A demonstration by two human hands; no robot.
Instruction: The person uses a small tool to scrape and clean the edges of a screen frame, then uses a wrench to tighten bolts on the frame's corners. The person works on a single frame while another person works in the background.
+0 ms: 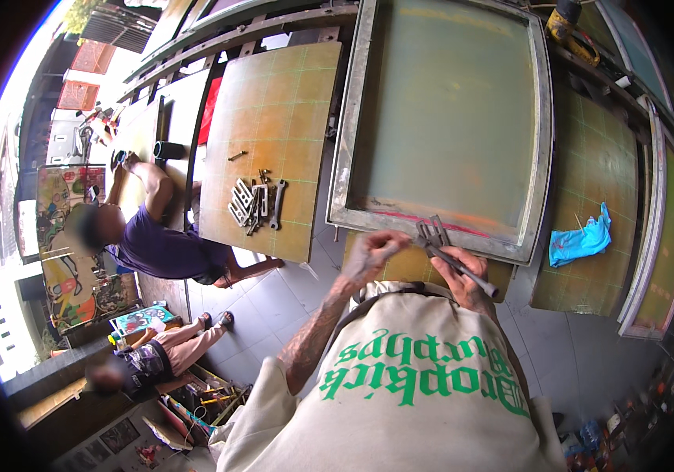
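In front of my waist, my right hand (463, 274) is closed around a dark metal bar (474, 275) with a thick round end. At the bar's far end sits a slotted grey metal bracket (433, 233), by the near edge of a framed screen (447, 118). My left hand (376, 253) is just left of the bracket, its thumb and fingertips pinched together. What they hold, if anything, is too small to make out. Several slotted metal brackets (241, 200), loose bolts (264, 175) and a spanner (278, 204) lie on the brown board (274, 94) to the left.
A blue cloth or glove (581, 240) lies on another board (589, 157) at the right. A yellow-and-black power tool (565, 27) stands at the far right. One person in purple (168, 248) leans over a table at the left; another (171, 354) sits behind.
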